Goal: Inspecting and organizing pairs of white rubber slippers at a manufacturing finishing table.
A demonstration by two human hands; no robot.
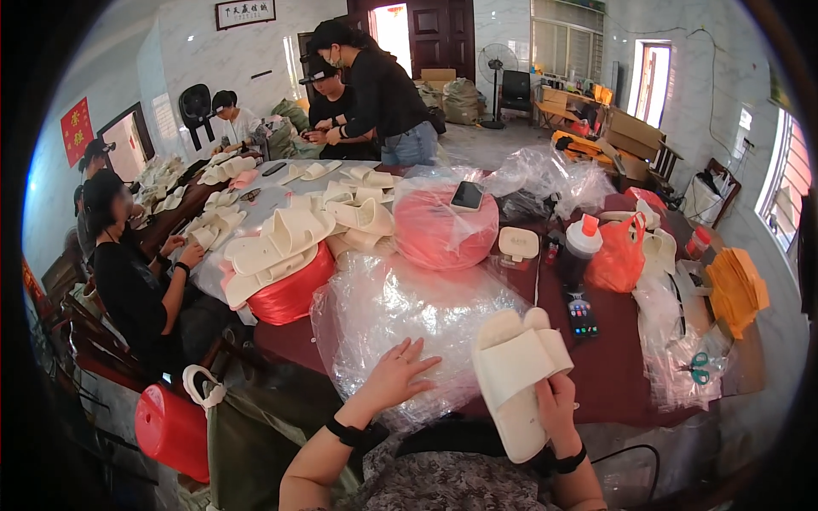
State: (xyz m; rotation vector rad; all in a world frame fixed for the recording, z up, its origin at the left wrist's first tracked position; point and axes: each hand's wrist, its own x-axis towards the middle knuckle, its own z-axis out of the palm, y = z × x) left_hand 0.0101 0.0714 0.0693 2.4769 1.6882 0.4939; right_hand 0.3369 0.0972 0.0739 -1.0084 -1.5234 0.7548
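Note:
My right hand (555, 407) grips a cream slipper (515, 375) by its heel end, holding it upright with the strap toward me. My left hand (394, 373) lies flat with fingers spread on a heap of clear plastic bags (400, 315) at the near edge of the dark red table (613, 366). Both wrists carry black bands.
Several cream slippers (285, 243) lie piled on red bundles (298, 289) at the left. A pink bundle (443, 230) carries a phone (467, 195). An orange bag (618, 255), a bottle (582, 247), scissors (699, 368) and orange sheets (737, 289) sit to the right. Other people work at the left and far side.

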